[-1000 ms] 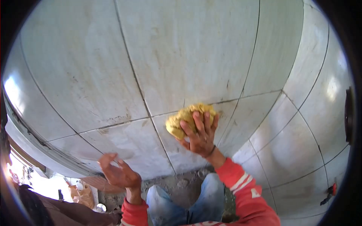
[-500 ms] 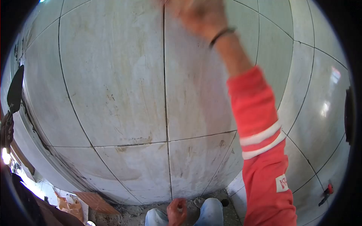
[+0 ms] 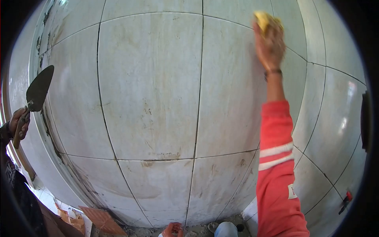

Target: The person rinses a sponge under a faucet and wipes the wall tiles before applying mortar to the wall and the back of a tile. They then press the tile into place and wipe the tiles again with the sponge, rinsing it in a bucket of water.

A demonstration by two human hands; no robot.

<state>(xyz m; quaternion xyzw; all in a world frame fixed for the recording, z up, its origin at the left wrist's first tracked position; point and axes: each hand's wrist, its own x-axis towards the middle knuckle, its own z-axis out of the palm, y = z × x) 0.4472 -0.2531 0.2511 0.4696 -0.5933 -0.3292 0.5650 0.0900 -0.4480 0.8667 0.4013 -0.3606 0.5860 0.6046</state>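
Note:
My right hand (image 3: pixel 271 45), on a red sleeve with white stripes, is raised against the upper right of the tiled wall (image 3: pixel 150 87). Its fingers press a yellow sponge or cloth (image 3: pixel 268 21) to a pale tile; the hand is blurred. Low in the view, at the bottom edge, my left hand (image 3: pixel 173 229) rests near my knee with its fingers curled; whether anything is inside them is hidden. Brownish smears mark the tiles and dark gaps run between them.
A co-worker's hand (image 3: pixel 21 120) at the left holds a trowel (image 3: pixel 39 89) upright. Brown boards (image 3: pixel 102 220) and a paper bag (image 3: pixel 73 221) lie at the bottom left. A red-and-black tool (image 3: pixel 346 201) is at the lower right, and debris covers the floor.
My right hand has moved right across the wall, and the yellow sponge or cloth now shows. The view has shifted, bringing more of the co-worker's trowel in and less of my left hand.

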